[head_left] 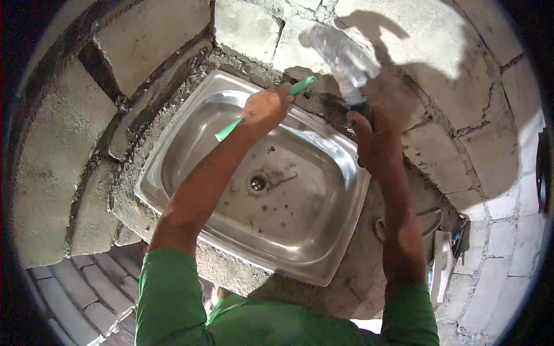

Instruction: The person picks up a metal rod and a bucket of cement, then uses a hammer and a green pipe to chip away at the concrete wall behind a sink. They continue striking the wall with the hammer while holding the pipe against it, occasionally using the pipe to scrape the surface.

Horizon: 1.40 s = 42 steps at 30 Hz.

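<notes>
My left hand (266,108) is closed around a thin green stick-like tool (301,86), held over the far rim of a stainless steel sink (173,138). My right hand (378,141) grips the dark end of a clear plastic bottle (343,55), which points up and away toward the block wall and is blurred. Both hands are above the sink's back edge. The sink basin is dirty, with a round drain (258,183) in the middle.
The sink sits in a rough mortar and concrete-block counter (57,150) against a block wall (450,57). A flat carton and small items (443,262) lie at the right beside a round metal rim (430,222). Brick paving (75,288) shows lower left.
</notes>
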Available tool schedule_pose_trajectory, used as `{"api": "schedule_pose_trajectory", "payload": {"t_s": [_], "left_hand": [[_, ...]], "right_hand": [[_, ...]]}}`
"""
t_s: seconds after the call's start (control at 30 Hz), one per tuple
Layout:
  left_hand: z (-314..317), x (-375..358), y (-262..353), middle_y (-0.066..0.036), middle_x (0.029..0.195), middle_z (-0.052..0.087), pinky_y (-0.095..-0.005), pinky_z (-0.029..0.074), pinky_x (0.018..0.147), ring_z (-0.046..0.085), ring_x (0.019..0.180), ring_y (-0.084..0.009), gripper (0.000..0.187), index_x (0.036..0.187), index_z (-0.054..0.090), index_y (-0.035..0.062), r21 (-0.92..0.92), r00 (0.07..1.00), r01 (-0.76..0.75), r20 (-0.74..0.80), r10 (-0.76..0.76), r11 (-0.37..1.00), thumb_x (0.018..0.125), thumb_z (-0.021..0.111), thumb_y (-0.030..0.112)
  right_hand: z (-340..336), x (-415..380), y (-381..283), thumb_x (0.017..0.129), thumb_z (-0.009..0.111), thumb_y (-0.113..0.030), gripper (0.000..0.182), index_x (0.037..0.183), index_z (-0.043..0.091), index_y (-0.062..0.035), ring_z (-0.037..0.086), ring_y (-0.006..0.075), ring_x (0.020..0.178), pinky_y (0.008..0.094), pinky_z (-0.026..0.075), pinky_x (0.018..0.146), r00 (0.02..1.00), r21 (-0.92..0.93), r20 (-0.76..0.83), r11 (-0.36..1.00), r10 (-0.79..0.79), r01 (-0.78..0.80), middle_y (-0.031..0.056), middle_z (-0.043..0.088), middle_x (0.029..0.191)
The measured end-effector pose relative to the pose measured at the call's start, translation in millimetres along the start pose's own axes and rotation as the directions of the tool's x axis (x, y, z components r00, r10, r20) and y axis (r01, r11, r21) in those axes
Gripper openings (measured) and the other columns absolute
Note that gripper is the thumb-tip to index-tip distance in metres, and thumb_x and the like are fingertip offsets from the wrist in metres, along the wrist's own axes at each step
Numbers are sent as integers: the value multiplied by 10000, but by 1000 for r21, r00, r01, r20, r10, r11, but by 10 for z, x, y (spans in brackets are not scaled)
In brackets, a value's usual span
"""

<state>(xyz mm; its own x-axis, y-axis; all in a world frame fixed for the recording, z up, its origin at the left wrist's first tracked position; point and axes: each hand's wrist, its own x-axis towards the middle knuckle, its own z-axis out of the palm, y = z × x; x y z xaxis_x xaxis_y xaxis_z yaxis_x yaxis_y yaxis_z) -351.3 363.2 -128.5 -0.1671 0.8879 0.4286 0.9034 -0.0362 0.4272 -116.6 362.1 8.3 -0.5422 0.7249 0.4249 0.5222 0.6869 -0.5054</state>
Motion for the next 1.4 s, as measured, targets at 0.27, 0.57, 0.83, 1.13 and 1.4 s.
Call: {"api": "schedule_pose_trajectory", "payload": {"t_s": [0.27,0.57,0.83,1.13,1.4], "left_hand": [[69,-108,71,-184,879,637,-495,501,672,634,762,-388,278,1126,517,97,1,998,67,17,-67,998,942,440,290],[149,-121,57,-197,882,636,-499,501,682,631,756,-392,261,1115,502,97,-99,992,5,-127,-17,995,926,482,275],[247,-127,15,-145,703,626,-472,506,587,625,645,-375,232,1058,536,101,-47,981,-46,-188,37,998,911,524,280],[47,-27,203,-184,801,646,-506,506,688,646,789,-374,188,971,567,77,-114,978,196,87,-187,974,892,536,245],[-497,512,276,-195,818,671,-457,520,737,663,836,-343,263,980,660,38,-117,831,270,529,-170,956,825,544,215]], "right_hand": [[180,-59,484,896,590,-437,482,971,561,38,632,442,804,474,505,688,979,-366,-8,910,205,-194,276,631,813],[101,82,236,936,522,-396,443,962,632,32,622,438,826,482,473,737,925,-348,266,922,270,-169,268,637,884],[-47,28,90,923,542,-397,416,1028,598,2,651,403,785,463,487,707,970,-204,30,951,243,-232,247,650,872],[263,116,752,896,585,-443,471,1021,608,10,620,418,685,460,481,605,982,-377,172,926,75,-5,245,632,771],[-80,-150,283,911,554,-456,482,952,615,21,631,372,712,429,475,637,965,-254,50,938,256,-236,227,634,761]]}}
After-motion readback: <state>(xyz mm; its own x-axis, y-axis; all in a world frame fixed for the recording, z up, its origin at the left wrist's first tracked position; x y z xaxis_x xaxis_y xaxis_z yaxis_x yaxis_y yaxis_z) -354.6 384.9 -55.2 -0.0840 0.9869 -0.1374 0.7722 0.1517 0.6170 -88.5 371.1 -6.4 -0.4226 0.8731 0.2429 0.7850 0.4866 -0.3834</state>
